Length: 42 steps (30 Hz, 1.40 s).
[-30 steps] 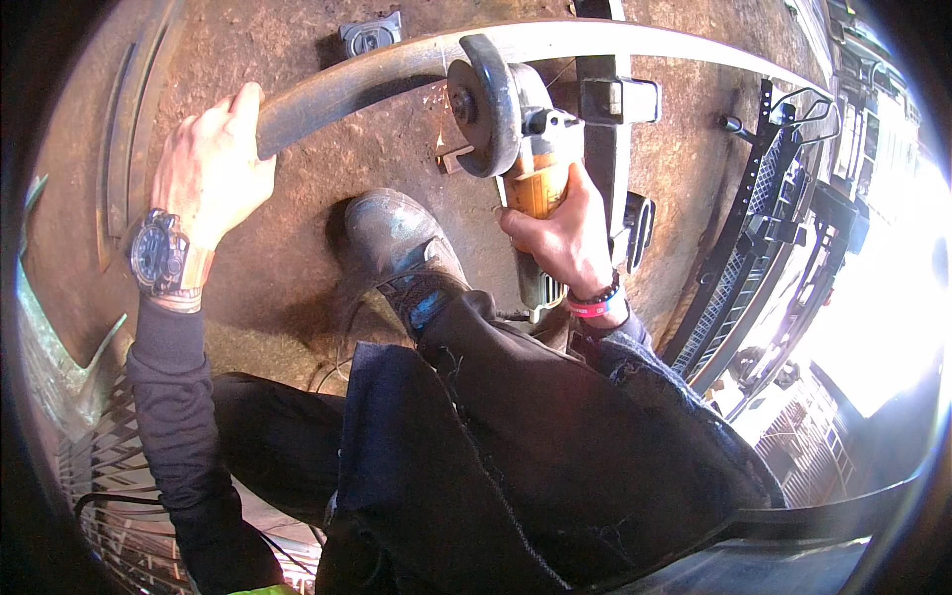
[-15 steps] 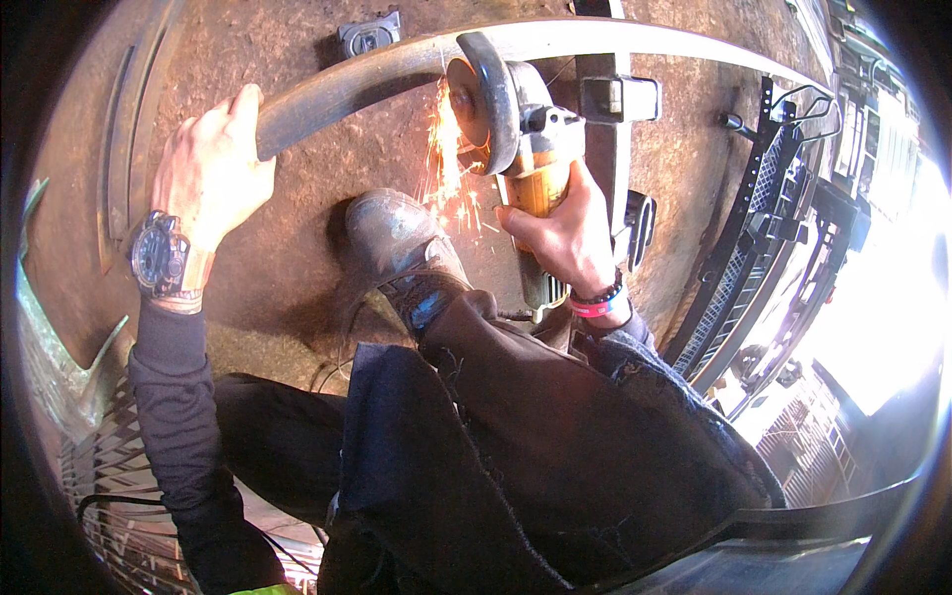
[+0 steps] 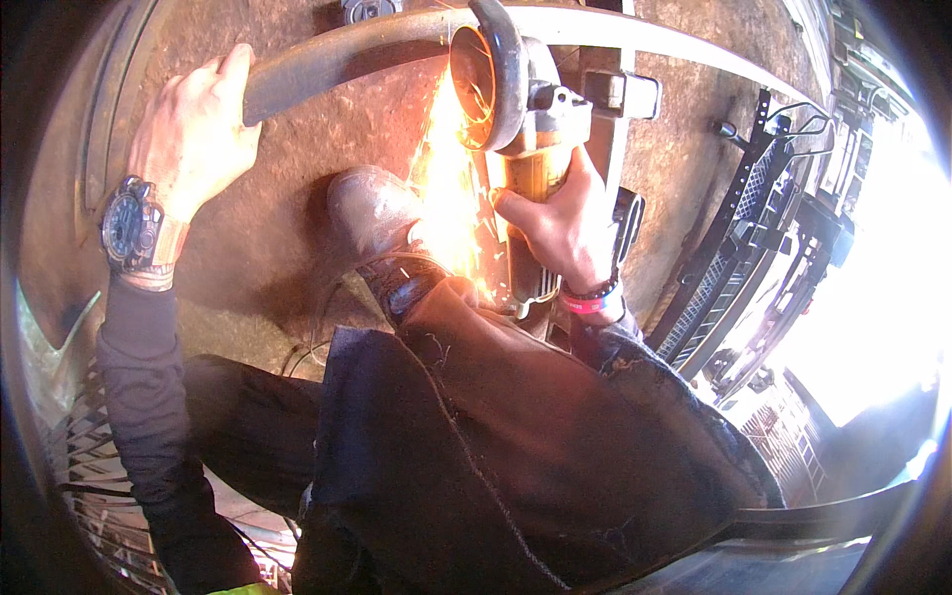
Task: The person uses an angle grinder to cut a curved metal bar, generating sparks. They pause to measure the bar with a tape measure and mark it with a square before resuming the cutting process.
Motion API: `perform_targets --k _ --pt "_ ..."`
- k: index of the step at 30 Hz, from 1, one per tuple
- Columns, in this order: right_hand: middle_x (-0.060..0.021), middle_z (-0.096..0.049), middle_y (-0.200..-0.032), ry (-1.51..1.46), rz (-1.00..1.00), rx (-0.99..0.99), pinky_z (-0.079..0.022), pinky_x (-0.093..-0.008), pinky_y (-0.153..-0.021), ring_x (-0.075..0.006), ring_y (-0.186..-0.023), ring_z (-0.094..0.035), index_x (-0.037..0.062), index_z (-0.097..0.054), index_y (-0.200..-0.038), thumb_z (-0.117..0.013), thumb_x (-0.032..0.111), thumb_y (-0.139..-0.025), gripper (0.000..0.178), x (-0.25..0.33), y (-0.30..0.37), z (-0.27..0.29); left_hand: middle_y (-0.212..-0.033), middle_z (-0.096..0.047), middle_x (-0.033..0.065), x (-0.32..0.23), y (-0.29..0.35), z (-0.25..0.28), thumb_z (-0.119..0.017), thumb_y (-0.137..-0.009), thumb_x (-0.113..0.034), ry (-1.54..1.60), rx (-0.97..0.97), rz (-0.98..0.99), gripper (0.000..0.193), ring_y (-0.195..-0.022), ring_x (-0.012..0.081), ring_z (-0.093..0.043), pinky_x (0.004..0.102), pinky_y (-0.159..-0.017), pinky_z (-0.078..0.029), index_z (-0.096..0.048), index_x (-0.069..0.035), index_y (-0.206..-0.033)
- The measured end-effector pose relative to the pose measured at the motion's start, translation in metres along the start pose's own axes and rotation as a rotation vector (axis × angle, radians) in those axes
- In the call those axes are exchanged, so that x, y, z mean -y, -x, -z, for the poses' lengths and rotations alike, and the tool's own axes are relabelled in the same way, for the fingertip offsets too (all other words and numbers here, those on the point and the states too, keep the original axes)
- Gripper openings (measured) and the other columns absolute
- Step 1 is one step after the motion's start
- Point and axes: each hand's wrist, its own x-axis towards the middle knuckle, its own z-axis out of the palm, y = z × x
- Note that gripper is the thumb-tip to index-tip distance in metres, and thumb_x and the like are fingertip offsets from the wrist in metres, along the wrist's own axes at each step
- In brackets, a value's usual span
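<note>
My right hand (image 3: 567,223) is wrapped round the yellow body of an angle grinder (image 3: 540,171). A dark curved guard partly covers its disc (image 3: 472,84), which meets a long metal bar (image 3: 342,64). Bright sparks (image 3: 446,193) stream from the contact down toward my boot (image 3: 372,210). At the bar's left end my left hand (image 3: 193,134) grips it, fingers over the far side and thumb on the near side. A watch (image 3: 129,223) is on that wrist. The bar looks curved through the fisheye.
Under the bar runs a metal crosspiece (image 3: 612,149) with a rectangular bracket (image 3: 635,96). A grey device with a round face (image 3: 369,10) lies beyond the bar. Black metal frames with mesh (image 3: 729,233) stand to the right. A cable (image 3: 315,352) loops behind my boot.
The spark stream has grown much brighter and longer, reaching past my boot. Both hands, the grinder and the bar sit higher in the picture; my left hand also appears further left.
</note>
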Motion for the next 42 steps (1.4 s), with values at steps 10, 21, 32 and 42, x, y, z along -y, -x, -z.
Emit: perform_targets --k 10,21,32,42 --pt "-0.0147 -0.071 -0.095 0.000 0.021 -0.007 -0.055 -0.0371 -0.079 -0.0237 -0.083 -0.069 -0.0009 -0.059 -0.115 -0.078 0.020 -0.067 0.056 0.003 0.000 0.000 -0.108 -0.067 0.0242 0.000 0.000 -0.003 -0.075 -0.075 -0.007 -0.017 -0.032 -0.027 0.055 -0.098 0.0410 -0.067 0.0465 -0.086 -0.055 -0.054 0.001 -0.126" --pt "-0.0220 -0.070 -0.097 0.002 0.003 0.021 -0.054 -0.0392 -0.083 -0.0313 -0.091 -0.070 -0.0058 -0.054 -0.116 -0.078 0.018 -0.066 0.060 0.008 -0.005 0.004 -0.107 -0.068 0.0233 -0.001 -0.001 -0.001 -0.075 -0.074 -0.005 -0.008 -0.008 -0.021 0.051 -0.097 0.0412 -0.067 0.0472 -0.083 -0.055 -0.055 0.000 -0.121" --pt "-0.0226 -0.071 -0.094 0.006 0.025 0.005 -0.055 -0.0394 -0.079 -0.0322 -0.087 -0.071 -0.0070 -0.056 -0.112 -0.077 0.018 -0.066 0.057 0.011 -0.011 0.004 -0.103 -0.067 0.0222 -0.002 0.000 0.000 -0.076 -0.074 -0.010 0.014 -0.036 -0.034 0.052 -0.094 0.0395 -0.068 0.0464 -0.082 -0.057 -0.055 0.000 -0.120" --pt "-0.0229 -0.070 -0.093 0.000 0.061 -0.016 -0.055 -0.0401 -0.079 -0.0324 -0.087 -0.071 -0.0067 -0.056 -0.108 -0.078 0.019 -0.066 0.054 0.011 -0.017 0.004 -0.103 -0.068 0.0221 -0.006 -0.001 0.001 -0.077 -0.074 -0.010 -0.009 -0.038 -0.035 0.051 -0.093 0.0395 -0.068 0.0461 -0.081 -0.057 -0.054 0.001 -0.118"
